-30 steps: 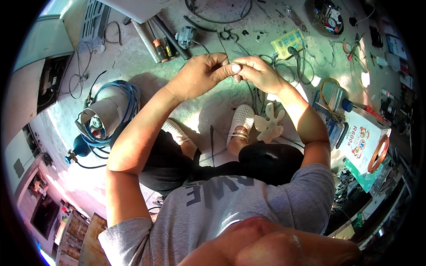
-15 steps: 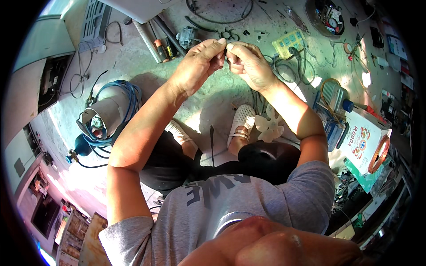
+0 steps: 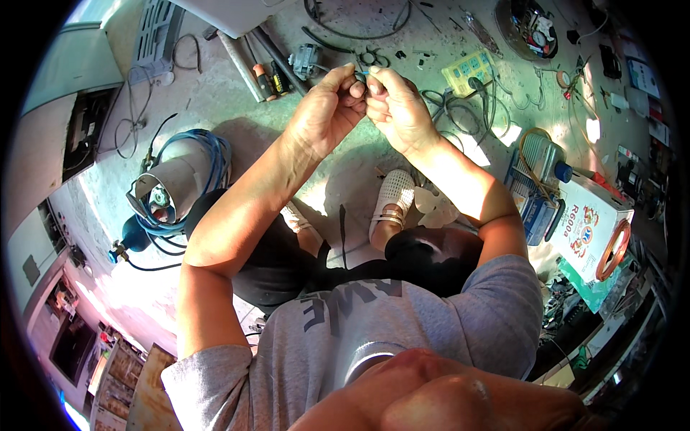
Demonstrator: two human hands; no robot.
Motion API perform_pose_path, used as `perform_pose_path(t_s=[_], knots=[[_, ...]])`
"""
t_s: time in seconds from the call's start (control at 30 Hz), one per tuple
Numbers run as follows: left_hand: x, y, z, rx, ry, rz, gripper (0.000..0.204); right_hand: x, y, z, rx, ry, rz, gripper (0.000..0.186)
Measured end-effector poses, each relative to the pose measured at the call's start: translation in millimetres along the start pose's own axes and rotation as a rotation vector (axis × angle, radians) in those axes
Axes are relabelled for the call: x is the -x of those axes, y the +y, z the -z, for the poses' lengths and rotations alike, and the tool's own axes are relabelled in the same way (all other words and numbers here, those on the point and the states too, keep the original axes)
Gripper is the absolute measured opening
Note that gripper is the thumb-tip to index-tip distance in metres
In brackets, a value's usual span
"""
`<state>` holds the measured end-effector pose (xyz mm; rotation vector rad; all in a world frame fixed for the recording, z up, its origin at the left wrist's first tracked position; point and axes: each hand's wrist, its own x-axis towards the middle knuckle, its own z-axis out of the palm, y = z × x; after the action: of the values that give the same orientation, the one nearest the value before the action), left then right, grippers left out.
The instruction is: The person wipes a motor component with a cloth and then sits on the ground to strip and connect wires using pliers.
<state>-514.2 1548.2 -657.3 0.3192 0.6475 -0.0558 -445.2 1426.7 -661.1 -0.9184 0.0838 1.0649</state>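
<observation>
Both arms reach forward over the floor, and the two hands meet at the top middle. My left hand is closed, thumb and forefinger pinched together. Right beside it, fingertips nearly touching, my right hand pinches in the same way. A tiny bluish bit shows between the fingertips; it is too small to name. Just beyond the hands on the floor are a small motor-like metal part to the left and a dark ring-shaped part.
Two screwdrivers lie beside pipes at the left. A yellow power strip with black cables sits to the right. Further left stands a gas cylinder wrapped in blue hose. A white box with a copper coil stands at the right.
My hands have turned slightly, with the fingers curled closer together and the left forearm shifted a little right. A bluish bit now shows at the fingertips.
</observation>
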Motion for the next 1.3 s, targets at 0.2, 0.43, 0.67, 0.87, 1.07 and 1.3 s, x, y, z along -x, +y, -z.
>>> perform_pose_path(t_s=[0.2, 0.43, 0.67, 0.87, 1.07, 1.3], knots=[[-2, -1, 2, 0.005, -0.046, -0.049, 0.030, -7, -2, 6, -0.090, -0.108, -0.050, 0.028], [6, 23, 8, -1.069, -0.194, -0.306, 0.035, -9, -42, 33, 0.698, -0.334, 0.017, 0.047], [17, 19, -4, -1.569, -0.273, -0.558, 0.041, 7, -60, 19, 1.170, -0.215, 0.204, 0.050], [15, 14, -3, -1.715, -0.417, -0.756, 0.034, 28, -61, 15, 1.400, -0.223, 0.215, 0.038], [14, 13, -3, -1.677, -0.446, -0.656, 0.036, 29, -51, 23, 1.311, -0.312, 0.074, 0.028], [12, 9, -7, -1.590, -0.318, -0.485, 0.032, 20, -38, 35, 1.250, -0.363, 0.145, 0.016]])
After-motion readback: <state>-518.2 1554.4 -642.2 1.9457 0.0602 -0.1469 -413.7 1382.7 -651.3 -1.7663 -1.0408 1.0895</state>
